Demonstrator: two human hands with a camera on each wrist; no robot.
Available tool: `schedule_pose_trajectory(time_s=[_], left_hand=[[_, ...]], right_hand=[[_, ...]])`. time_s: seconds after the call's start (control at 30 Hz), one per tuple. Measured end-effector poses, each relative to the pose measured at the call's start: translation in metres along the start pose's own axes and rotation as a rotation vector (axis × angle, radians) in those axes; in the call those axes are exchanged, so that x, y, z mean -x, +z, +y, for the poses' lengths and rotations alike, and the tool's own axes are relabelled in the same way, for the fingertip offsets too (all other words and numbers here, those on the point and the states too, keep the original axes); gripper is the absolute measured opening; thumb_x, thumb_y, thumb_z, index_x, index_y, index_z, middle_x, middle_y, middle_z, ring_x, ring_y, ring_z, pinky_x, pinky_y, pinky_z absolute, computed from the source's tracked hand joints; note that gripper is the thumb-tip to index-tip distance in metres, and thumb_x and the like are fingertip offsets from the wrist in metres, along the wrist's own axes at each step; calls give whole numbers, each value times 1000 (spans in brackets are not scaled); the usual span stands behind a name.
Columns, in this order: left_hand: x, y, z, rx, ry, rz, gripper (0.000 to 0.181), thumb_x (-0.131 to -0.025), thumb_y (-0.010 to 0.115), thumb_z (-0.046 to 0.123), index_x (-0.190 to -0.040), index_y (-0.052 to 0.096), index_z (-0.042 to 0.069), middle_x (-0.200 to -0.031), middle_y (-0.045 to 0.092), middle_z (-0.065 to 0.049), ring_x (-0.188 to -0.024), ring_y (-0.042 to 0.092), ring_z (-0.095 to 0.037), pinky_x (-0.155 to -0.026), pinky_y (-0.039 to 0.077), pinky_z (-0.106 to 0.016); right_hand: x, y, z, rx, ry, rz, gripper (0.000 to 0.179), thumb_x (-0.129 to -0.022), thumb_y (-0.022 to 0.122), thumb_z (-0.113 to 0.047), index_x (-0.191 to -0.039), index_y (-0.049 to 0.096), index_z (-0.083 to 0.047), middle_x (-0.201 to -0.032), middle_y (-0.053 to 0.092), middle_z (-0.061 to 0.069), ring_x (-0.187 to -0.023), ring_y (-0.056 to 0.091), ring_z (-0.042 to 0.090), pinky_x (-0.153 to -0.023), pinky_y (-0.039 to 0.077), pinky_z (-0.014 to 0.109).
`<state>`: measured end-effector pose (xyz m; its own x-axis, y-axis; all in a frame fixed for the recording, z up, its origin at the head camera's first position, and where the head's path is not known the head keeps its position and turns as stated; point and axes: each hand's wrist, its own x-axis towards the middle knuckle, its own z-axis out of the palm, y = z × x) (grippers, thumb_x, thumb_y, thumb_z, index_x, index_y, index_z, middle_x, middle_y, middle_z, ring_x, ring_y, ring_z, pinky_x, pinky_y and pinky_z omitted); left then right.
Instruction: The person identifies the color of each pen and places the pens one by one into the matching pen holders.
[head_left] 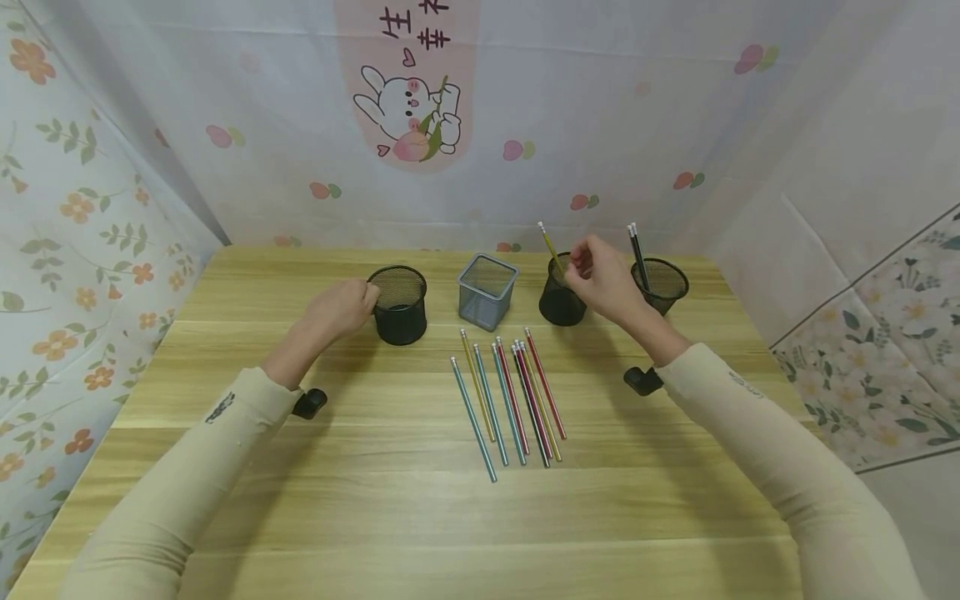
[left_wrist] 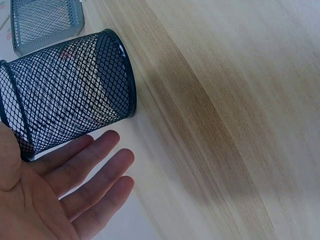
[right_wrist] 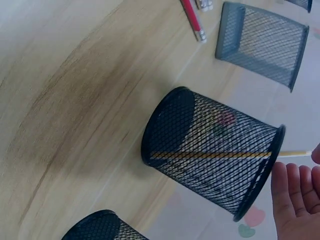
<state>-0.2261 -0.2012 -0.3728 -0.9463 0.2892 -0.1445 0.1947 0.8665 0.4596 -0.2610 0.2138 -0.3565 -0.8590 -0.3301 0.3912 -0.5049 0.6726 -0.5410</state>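
At the left, my left hand (head_left: 341,308) holds the rim of a round black mesh pencil cup (head_left: 401,321). In the left wrist view the thumb overlaps that cup's (left_wrist: 75,90) rim, and one finger passes partly behind its side. My right hand (head_left: 603,279) is at the mouth of a second round black mesh cup (head_left: 562,304), pinching a yellow pencil (head_left: 550,243) with its eraser end up. Through that cup's mesh (right_wrist: 215,130), the right wrist view shows the pencil (right_wrist: 210,155) reaching down to the bottom.
Between the cups stands a square grey mesh holder (head_left: 486,304). A third black mesh cup (head_left: 663,287) at the right holds black pencils (head_left: 637,254). Several blue, red, yellow and dark pencils (head_left: 480,417) lie mid-table. A patterned cloth (head_left: 562,125) hangs behind.
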Motion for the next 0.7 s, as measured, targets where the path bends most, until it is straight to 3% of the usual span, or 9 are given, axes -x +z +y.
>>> schedule_pose_trajectory(time_s=[0.23,0.7], left_hand=[[-2,1,-2,-82,46,-28,35,-108,25,10,-78,43,7,-70,35,-5,-63,28,-20,-62,28,-36],[-1,1,-1,-8,-10,7,41,-109,23,21,-75,43,7,-70,38,-7,-62,31,-21,-61,30,-37]], right_hand=[[5,-1,-12,9,-26,7,10,-92,62,0,-101,56,2,-90,61,13,-79,62,24,-71,52,37],[18,3,-25,-41,-45,-40,7,-94,63,-1,-99,58,0,-88,63,9,-76,63,19,-68,52,31]])
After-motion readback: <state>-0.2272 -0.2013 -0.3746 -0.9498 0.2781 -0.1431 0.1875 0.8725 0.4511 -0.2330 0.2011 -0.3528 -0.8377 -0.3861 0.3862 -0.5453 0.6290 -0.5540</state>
